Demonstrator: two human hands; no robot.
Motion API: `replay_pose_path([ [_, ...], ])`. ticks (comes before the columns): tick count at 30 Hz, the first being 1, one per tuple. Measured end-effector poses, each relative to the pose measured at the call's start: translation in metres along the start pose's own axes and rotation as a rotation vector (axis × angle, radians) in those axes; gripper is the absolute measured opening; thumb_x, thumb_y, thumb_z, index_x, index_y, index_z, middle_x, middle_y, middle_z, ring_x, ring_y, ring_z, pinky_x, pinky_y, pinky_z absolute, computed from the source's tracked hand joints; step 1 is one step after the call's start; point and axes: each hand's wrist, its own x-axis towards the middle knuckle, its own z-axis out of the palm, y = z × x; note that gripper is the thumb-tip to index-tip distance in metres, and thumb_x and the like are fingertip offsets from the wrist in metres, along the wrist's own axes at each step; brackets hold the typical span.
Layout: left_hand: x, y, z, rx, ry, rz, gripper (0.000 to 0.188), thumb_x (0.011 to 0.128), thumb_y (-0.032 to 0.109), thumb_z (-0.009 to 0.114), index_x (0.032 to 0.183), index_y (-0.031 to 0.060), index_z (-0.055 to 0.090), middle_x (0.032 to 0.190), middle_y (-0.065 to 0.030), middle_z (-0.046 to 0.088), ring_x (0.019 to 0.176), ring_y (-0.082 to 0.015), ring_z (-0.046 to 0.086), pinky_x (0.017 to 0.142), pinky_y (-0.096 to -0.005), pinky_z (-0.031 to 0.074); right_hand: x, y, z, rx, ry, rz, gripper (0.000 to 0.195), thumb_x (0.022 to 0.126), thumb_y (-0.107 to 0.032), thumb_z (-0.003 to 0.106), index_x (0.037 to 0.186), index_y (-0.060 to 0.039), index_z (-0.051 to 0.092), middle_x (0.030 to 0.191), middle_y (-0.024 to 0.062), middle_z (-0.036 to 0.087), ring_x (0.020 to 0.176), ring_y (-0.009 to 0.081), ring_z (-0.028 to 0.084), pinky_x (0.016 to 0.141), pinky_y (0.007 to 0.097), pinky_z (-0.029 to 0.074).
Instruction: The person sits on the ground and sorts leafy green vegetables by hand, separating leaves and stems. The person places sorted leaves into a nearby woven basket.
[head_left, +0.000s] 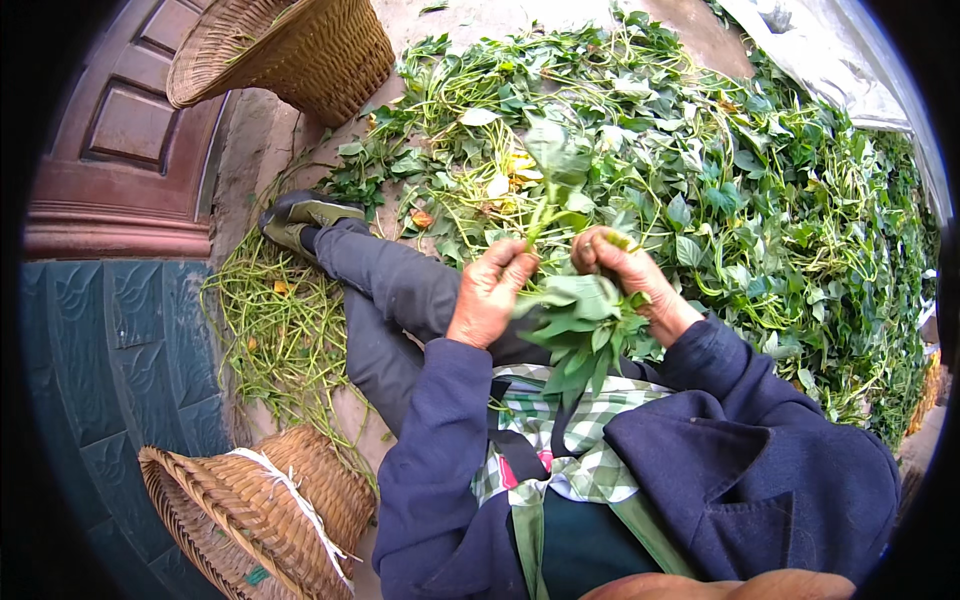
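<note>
Both hands are raised over my lap, a short gap between them. My left hand (491, 289) pinches a leafy green stem (545, 217) between thumb and fingers; its top leaf is blurred. Close by on the right, my right hand (619, 266) has its fingers curled around green stems, and a bunch of leaves (592, 322) hangs below it over the checked apron (600, 405). A wide heap of leafy vines (675, 187), some leaves yellow, covers the ground ahead and to the right. Bare green stalks (285, 337) lie in a pile at the left.
One wicker basket (330, 60) stands at the upper left; another, tied with a white strip, is the wicker basket (300, 487) at the lower left. A reddish panelled door (127, 150) and a blue tiled wall (127, 360) border the left. White sheeting (832, 60) lies at the upper right.
</note>
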Motion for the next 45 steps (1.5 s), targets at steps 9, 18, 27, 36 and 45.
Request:
replay_pose_path([
  [9,-0.003,0.012,0.003,0.701,-0.123,0.192,0.014,0.083,0.006,0.057,0.096,0.0021,0.061,0.080,-0.0092,0.058,0.074,-0.0244,0.057,0.069,-0.0314,0.046,-0.005,-0.082,-0.023,-0.812,0.176,-0.069,0.008,0.082,-0.012,0.064,0.085,-0.0055,0.061,0.078,-0.0011,0.059,0.071,0.0072,0.055,0.064,0.0240,0.047],
  [18,-0.014,-0.003,0.027,1.109,-0.250,0.522,0.010,0.070,0.004,0.056,0.080,0.0050,0.059,0.081,-0.0068,0.053,0.077,-0.0240,0.053,0.069,-0.0342,0.043,-0.018,-0.028,-0.003,-1.609,-0.329,0.005,0.037,0.064,-0.003,0.058,0.100,-0.0104,0.063,0.084,0.0106,0.059,0.078,0.0307,0.061,0.067,0.0399,0.049],
  [27,-0.013,-0.024,0.048,1.411,-0.145,0.532,0.006,0.070,0.010,0.055,0.071,0.0041,0.055,0.072,-0.0071,0.050,0.070,-0.0216,0.051,0.065,-0.0335,0.042,-0.014,0.011,-0.020,-1.491,0.013,-0.086,0.025,0.068,-0.008,0.058,0.091,-0.0034,0.063,0.080,0.0171,0.062,0.077,0.0345,0.061,0.068,0.0403,0.049],
  [36,-0.022,-0.035,0.058,1.356,-0.010,0.528,0.003,0.067,0.008,0.053,0.068,0.0073,0.049,0.068,-0.0079,0.047,0.066,-0.0230,0.050,0.062,-0.0338,0.041,0.029,0.011,-0.051,-0.485,0.292,0.098,0.015,0.089,-0.016,0.056,0.087,-0.0034,0.063,0.074,-0.0025,0.061,0.068,0.0056,0.052,0.062,0.0211,0.042],
  [45,0.057,0.066,-0.083,0.728,0.621,0.235,0.017,0.086,0.012,0.061,0.100,0.0030,0.065,0.090,-0.0050,0.066,0.081,-0.0100,0.059,0.072,-0.0233,0.049,-0.030,-0.070,-0.151,-0.330,0.753,-0.029,0.018,0.087,-0.029,0.060,0.092,-0.0120,0.062,0.076,-0.0032,0.058,0.064,0.0057,0.051,0.055,0.0196,0.039],
])
